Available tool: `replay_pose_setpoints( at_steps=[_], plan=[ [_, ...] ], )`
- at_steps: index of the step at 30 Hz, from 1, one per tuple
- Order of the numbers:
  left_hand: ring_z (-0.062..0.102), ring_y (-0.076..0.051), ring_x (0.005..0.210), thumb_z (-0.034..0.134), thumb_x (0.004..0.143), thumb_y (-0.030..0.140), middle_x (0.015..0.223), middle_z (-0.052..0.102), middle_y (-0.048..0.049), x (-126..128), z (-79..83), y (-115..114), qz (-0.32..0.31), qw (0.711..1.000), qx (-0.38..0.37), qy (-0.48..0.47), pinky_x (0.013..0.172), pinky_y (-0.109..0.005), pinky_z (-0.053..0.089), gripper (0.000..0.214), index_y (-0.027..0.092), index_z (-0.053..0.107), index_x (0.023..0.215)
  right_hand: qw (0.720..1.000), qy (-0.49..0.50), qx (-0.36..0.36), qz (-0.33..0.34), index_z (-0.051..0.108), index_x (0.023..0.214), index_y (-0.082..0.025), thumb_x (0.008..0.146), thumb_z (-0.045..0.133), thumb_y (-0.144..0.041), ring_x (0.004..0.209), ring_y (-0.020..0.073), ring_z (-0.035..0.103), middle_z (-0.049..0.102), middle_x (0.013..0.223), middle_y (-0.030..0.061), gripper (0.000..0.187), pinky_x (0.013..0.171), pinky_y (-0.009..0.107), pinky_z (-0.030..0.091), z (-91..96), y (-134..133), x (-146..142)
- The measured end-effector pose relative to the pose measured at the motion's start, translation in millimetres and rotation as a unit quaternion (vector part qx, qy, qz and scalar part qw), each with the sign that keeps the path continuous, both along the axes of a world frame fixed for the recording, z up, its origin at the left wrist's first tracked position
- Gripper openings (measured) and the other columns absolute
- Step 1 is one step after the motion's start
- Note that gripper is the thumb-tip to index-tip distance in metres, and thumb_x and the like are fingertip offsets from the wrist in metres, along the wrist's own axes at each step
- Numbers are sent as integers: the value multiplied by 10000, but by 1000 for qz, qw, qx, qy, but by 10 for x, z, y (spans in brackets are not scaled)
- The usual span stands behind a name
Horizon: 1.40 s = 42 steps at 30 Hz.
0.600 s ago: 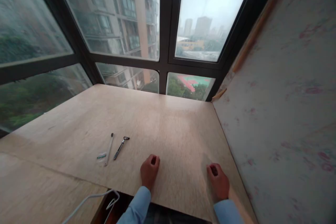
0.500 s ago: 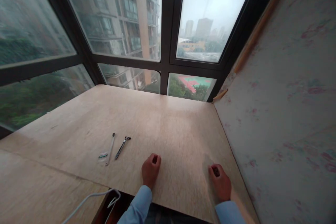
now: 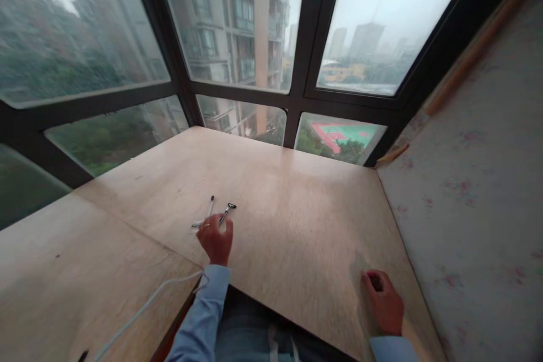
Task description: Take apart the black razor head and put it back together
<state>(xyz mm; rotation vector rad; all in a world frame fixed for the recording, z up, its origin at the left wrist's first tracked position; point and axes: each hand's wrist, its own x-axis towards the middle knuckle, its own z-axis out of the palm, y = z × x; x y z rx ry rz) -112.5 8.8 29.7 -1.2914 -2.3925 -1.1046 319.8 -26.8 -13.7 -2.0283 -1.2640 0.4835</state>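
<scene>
- Window [image 3: 237,22] — dark-framed panes rise behind the far edge of the table and wrap round its left side; wet glass shows blurred buildings, trees and a red-and-green court below.
- Table [image 3: 297,226] — a pale plywood top, the landmark for all that follows; a second board [image 3: 63,283] adjoins it on the near left, meeting it along a slanted seam.
- Wall panel [image 3: 475,192] — a whitish sheet with faint pink marks, standing along the table's right edge.
- Sleeves [image 3: 199,322] — light blue, entering from the table's near edge, one to each arm.
- White cable [image 3: 139,311] — runs across the near-left board toward the table's near edge, ending by the left sleeve.
- Right hand [image 3: 384,302] — rests on the table near its near-right corner, fingers curled loosely inward; it holds nothing that can be seen.
- Left hand [image 3: 216,240] — lies left of the table's centre, fingers bent down onto the near end of the razor; whether they actually pinch the handle cannot be told.
- Razor [image 3: 227,212] — dark handle, head pointing toward the table's far edge, its near end hidden under the left hand.
- Thin white stick [image 3: 211,206] — a dark-tipped item just left of the razor, lying flat on the table; its kind is too small to tell.
</scene>
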Motion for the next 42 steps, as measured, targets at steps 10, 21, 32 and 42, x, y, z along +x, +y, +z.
replay_pose_setpoints(
  at_steps=[10, 21, 32, 42],
  plan=[
    [392, -384, 1317, 512, 873, 562, 1372, 525, -212, -468, -175, 142, -34, 959, -269, 79, 1027, -549, 319, 568, 158, 611, 1261, 999, -25, -19, -22, 608, 784, -218, 658, 495, -646, 728, 288, 641, 708, 768, 98, 461, 655, 357, 445, 16, 35, 34],
    [565, -300, 1088, 524, 896, 264, 1153, 670, -147, 514, -361, 167, -215, 964, -141, 63, 893, -445, 437, 257, 174, 701, 1060, 998, -18, 53, -33, 603, 733, -197, 687, 485, -707, 669, 268, 626, 694, 704, 113, 525, 649, 363, 461, 45, 58, -2],
    [530, -323, 1111, 524, 906, 331, 1229, 617, -161, 1622, -279, 242, -312, 933, -166, 73, 882, -458, 439, 329, 140, 639, 1149, 997, -2, 74, -26, 587, 739, -197, 727, 488, -682, 640, 227, 614, 675, 678, 83, 496, 630, 311, 454, 63, 42, -50],
    [500, -303, 1262, 646, 823, 421, 1338, 578, -171, 735, -269, 97, -480, 856, -180, 66, 1028, -454, 393, 589, 156, 512, 1331, 998, -45, 48, 11, 603, 759, -209, 769, 472, -613, 628, 213, 618, 685, 676, 55, 426, 597, 290, 417, 8, 28, -121]
  ],
)
